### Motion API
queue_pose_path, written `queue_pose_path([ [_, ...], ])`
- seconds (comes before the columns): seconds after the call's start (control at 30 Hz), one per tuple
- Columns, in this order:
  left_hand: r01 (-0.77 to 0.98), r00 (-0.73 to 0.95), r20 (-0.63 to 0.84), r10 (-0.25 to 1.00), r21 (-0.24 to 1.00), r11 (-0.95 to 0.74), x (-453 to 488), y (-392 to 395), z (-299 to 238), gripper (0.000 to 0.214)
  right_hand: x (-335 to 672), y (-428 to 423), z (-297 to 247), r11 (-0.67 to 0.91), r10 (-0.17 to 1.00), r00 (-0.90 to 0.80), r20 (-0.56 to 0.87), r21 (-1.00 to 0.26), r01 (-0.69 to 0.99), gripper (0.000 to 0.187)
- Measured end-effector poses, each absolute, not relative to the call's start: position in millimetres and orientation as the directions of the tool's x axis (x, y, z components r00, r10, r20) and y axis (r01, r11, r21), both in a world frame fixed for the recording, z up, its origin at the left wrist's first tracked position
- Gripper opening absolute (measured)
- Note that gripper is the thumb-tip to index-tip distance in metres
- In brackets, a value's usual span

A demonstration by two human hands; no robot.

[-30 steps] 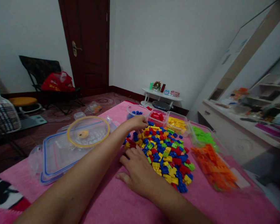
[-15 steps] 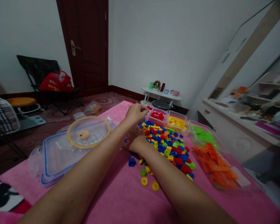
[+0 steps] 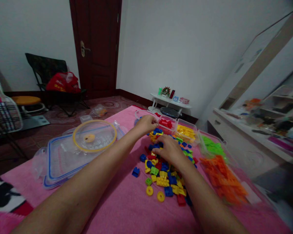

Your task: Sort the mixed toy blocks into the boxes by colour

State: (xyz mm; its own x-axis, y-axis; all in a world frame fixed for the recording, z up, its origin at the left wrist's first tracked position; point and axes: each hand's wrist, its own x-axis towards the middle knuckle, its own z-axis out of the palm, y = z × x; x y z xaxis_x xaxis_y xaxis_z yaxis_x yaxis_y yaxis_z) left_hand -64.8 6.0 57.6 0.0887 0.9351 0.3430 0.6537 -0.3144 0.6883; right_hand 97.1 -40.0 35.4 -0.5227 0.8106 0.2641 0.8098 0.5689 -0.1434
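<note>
My left hand is over the far side of the brick pile, just left of the clear container of red bricks. Its fingers curl together, and whatever they may hold is hidden. Over the middle of the mixed toy bricks is my right hand, thumb and fingers apart, fingertips down among the pieces. The pile mixes blue, yellow, red and green. Two yellow ring-shaped pieces and a blue brick lie at its near edge.
Clear containers of yellow bricks, green bricks and orange bricks line the right side. Blue-edged lids and a round yellow-rimmed lid lie left on the pink cloth. A white drawer cabinet stands right.
My right hand has moved right from beside my left wrist onto the pile, its fingers now showing. My left hand has shifted slightly right and nearer. Bricks near the front have spread out.
</note>
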Motion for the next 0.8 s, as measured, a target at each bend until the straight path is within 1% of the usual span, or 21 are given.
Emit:
queue_pose_path([
  [0.1, 0.767, 0.235, 0.294, 0.926, 0.529, -0.363, -63, 6, 49, 0.026, 125, -36, 31, 0.544, 0.831, -0.445, 0.332, -0.325, 0.773, 0.025],
  [0.13, 0.785, 0.269, 0.257, 0.928, 0.500, -0.366, -62, 6, 47, 0.026, 133, -34, 30, 0.529, 0.842, -0.419, 0.340, -0.369, 0.764, 0.026],
  [0.23, 0.814, 0.292, 0.154, 0.944, 0.479, -0.329, -60, 5, 41, 0.023, 149, -31, 26, 0.458, 0.883, -0.326, 0.338, -0.465, 0.758, 0.031],
  [0.3, 0.787, 0.294, 0.107, 0.950, 0.537, -0.304, -56, 3, 41, 0.020, 153, -30, 26, 0.429, 0.896, -0.277, 0.348, -0.515, 0.742, 0.034],
  [0.37, 0.686, 0.308, 0.052, 0.950, 0.680, -0.260, -49, -2, 43, 0.023, 154, -30, 29, 0.423, 0.895, -0.235, 0.380, -0.552, 0.719, 0.036],
  [0.4, 0.593, 0.322, 0.023, 0.946, 0.774, -0.221, -44, -5, 44, 0.029, 153, -30, 31, 0.429, 0.889, -0.223, 0.399, -0.561, 0.707, 0.036],
  [0.47, 0.333, 0.365, -0.043, 0.930, 0.939, -0.088, -32, -12, 45, 0.044, 150, -32, 35, 0.458, 0.871, -0.219, 0.439, -0.566, 0.686, 0.037],
  [0.5, 0.194, 0.394, -0.082, 0.916, 0.981, 0.004, -26, -15, 45, 0.050, 149, -34, 37, 0.481, 0.857, -0.228, 0.461, -0.563, 0.671, 0.038],
  [0.57, -0.027, 0.456, -0.167, 0.874, 0.979, 0.201, -18, -19, 44, 0.059, 146, -37, 41, 0.533, 0.826, -0.251, 0.505, -0.554, 0.640, 0.040],
  [0.63, -0.137, 0.482, -0.245, 0.841, 0.927, 0.349, -13, -20, 41, 0.062, 143, -39, 44, 0.560, 0.808, -0.261, 0.528, -0.551, 0.619, 0.043],
  [0.7, -0.181, 0.476, -0.289, 0.830, 0.892, 0.414, -12, -19, 39, 0.060, 142, -41, 45, 0.571, 0.801, -0.263, 0.538, -0.554, 0.605, 0.043],
  [0.8, -0.176, 0.408, -0.310, 0.859, 0.896, 0.407, -13, -17, 39, 0.048, 144, -39, 44, 0.570, 0.796, -0.233, 0.559, -0.560, 0.601, 0.040],
])
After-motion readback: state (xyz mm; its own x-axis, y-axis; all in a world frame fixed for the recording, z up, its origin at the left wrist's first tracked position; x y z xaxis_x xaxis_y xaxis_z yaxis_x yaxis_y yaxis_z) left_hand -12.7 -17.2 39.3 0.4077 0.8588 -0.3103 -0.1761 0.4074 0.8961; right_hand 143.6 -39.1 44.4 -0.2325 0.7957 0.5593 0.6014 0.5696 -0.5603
